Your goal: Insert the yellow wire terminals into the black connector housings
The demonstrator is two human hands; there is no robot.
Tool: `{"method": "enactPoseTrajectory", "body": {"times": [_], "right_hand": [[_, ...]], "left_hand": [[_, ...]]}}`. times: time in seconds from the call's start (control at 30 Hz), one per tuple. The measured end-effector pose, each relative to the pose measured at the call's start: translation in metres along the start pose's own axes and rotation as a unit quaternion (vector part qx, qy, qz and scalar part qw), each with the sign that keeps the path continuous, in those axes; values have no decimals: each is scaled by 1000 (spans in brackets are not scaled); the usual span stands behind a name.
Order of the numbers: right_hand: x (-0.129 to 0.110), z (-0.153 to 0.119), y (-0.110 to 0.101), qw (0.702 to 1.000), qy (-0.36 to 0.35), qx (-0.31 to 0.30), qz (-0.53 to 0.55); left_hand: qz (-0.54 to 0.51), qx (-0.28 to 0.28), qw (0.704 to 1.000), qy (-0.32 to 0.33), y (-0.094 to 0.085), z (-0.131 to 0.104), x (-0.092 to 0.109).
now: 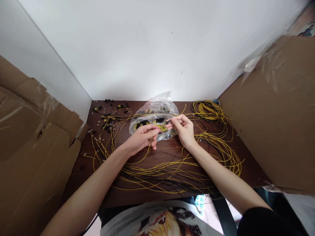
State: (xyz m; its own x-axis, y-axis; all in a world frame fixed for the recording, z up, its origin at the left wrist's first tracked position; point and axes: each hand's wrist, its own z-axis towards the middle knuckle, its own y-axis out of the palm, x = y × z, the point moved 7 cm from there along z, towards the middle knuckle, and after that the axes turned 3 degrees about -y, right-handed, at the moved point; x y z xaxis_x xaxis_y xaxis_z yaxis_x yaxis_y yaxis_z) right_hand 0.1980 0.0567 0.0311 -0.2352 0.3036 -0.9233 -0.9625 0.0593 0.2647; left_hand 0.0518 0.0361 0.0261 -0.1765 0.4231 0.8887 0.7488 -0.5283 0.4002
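Over the middle of the brown table, my left hand (144,137) pinches a thin yellow wire between thumb and forefinger. Close to its right, my right hand (183,129) is closed on a thin black wire, with a small dark piece at the fingertips. The exact joint between the two wires is too small to tell. Behind and below both hands lies a clear plastic bag (167,98) with small black and yellow parts in it. Long yellow and black wires (157,170) spread in loose curves across the table, under both forearms.
A coil of yellow wire (209,109) lies at the back right. Small black and yellow connectors (120,107) are scattered at the back left. Cardboard sheets (275,114) flank the brown table (253,164), with a white wall (147,49) behind.
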Motion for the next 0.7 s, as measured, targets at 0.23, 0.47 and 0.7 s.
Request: {"method": "enactPoseTrajectory", "body": {"times": [0.23, 0.47, 0.7], "right_hand": [[3, -1, 0, 1000, 4, -1, -26], [4, -2, 7, 999, 13, -33, -17], [2, -7, 16, 996, 18, -70, -44]], "left_hand": [[-21, 2, 999, -38, -1, -1, -4], [-24, -10, 996, -84, -1, 1, -9], [0, -42, 995, -95, 2, 1, -14]]}}
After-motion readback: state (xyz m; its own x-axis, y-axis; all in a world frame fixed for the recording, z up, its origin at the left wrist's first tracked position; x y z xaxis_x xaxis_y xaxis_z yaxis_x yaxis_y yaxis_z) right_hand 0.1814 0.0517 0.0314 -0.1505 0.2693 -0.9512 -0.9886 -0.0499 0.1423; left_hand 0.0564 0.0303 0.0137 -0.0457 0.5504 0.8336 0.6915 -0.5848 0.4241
